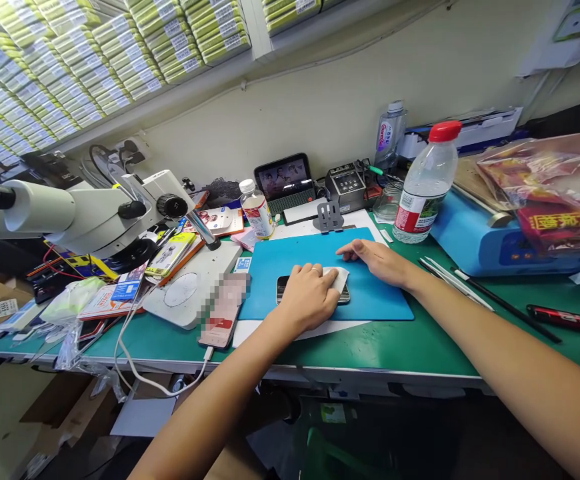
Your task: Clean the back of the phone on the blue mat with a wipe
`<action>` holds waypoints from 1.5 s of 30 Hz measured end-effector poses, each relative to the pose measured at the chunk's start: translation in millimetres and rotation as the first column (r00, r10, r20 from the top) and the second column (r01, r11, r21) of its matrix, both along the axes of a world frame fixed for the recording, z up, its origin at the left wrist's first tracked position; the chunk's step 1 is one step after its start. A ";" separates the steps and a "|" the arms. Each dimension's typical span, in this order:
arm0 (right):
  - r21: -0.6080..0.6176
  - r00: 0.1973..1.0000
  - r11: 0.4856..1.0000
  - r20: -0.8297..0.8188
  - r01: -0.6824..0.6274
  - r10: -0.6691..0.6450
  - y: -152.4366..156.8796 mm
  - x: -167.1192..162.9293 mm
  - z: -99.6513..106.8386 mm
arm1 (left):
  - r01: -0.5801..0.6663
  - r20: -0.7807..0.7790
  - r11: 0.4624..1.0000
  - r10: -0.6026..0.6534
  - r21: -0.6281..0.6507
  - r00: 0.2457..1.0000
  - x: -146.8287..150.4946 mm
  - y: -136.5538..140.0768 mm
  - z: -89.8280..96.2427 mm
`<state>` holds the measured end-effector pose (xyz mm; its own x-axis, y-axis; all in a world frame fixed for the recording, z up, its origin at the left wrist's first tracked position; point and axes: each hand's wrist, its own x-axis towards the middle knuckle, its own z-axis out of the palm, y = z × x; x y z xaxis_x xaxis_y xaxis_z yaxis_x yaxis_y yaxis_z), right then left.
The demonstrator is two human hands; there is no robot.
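Observation:
A dark phone (284,288) lies flat on a blue work mat (370,293) in the middle of the green bench. My left hand (307,297) rests on top of the phone, fingers curled over a white cloth (339,275) that it presses onto the phone. My right hand (377,259) lies flat on the mat just behind and to the right of the phone, fingers together, holding nothing.
A microscope (85,213) stands at the left over a white base (190,293). Another phone (223,313) on a cable lies left of the mat. A water bottle (425,183), a small bottle (257,210), a small screen (284,177), a blue machine (490,240) and tweezers (455,280) surround the mat.

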<state>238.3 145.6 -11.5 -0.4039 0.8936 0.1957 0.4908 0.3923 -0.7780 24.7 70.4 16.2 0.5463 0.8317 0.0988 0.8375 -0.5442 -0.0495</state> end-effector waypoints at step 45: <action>-0.072 0.989 0.993 -0.121 -0.090 0.081 -7.0 0.6 -2.5 | -0.096 0.066 0.994 0.093 0.052 0.994 16.6 -18.6 -21.0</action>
<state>238.9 138.5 -14.1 -0.4579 0.8710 0.1781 0.3614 0.3655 -0.8578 41.3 51.8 -4.8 0.4566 0.8717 0.1778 0.8875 -0.4602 -0.0229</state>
